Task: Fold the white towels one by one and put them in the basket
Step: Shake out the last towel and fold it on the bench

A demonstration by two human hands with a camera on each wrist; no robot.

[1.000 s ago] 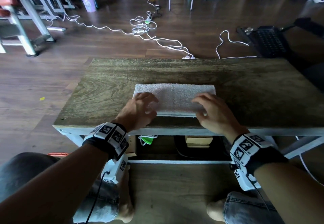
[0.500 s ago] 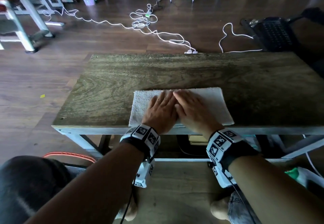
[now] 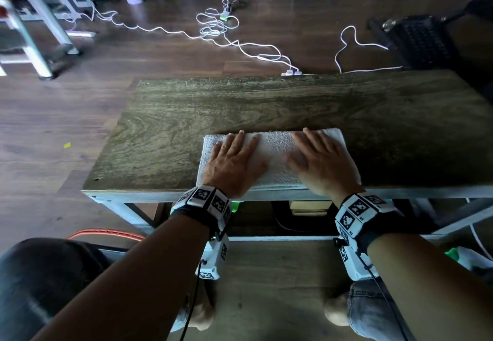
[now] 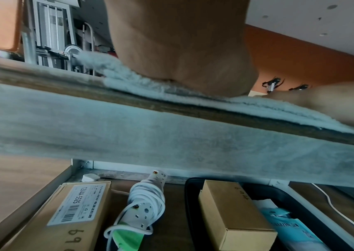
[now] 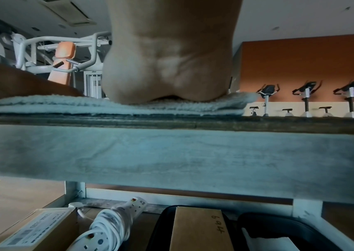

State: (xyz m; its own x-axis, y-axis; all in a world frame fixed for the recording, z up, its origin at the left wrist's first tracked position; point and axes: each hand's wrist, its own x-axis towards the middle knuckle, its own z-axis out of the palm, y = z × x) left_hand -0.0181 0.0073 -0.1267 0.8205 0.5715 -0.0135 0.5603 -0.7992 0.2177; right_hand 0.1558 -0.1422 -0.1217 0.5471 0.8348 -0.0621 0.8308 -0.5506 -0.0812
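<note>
A folded white towel (image 3: 274,151) lies along the near edge of the wooden table (image 3: 266,105). My left hand (image 3: 234,161) presses flat on its left half, fingers straight. On the towel's right half my right hand (image 3: 320,161) lies flat, fingers spread. In the left wrist view the heel of the left hand (image 4: 184,56) sits on the layered towel (image 4: 137,81). The right wrist view shows the heel of the right hand (image 5: 167,68) on the towel (image 5: 64,105). No basket is identifiable in any view.
Under the table a shelf holds cardboard boxes (image 4: 234,215), a coiled white power strip (image 4: 143,202) and a black tray (image 5: 279,225). White cables (image 3: 226,28) trail over the floor beyond the table. An orange rim (image 3: 106,234) shows by my left knee.
Both hands went from the towel's near corners to its middle, then slid apart, the left leftward and the right rightward, staying flat on the towel.
</note>
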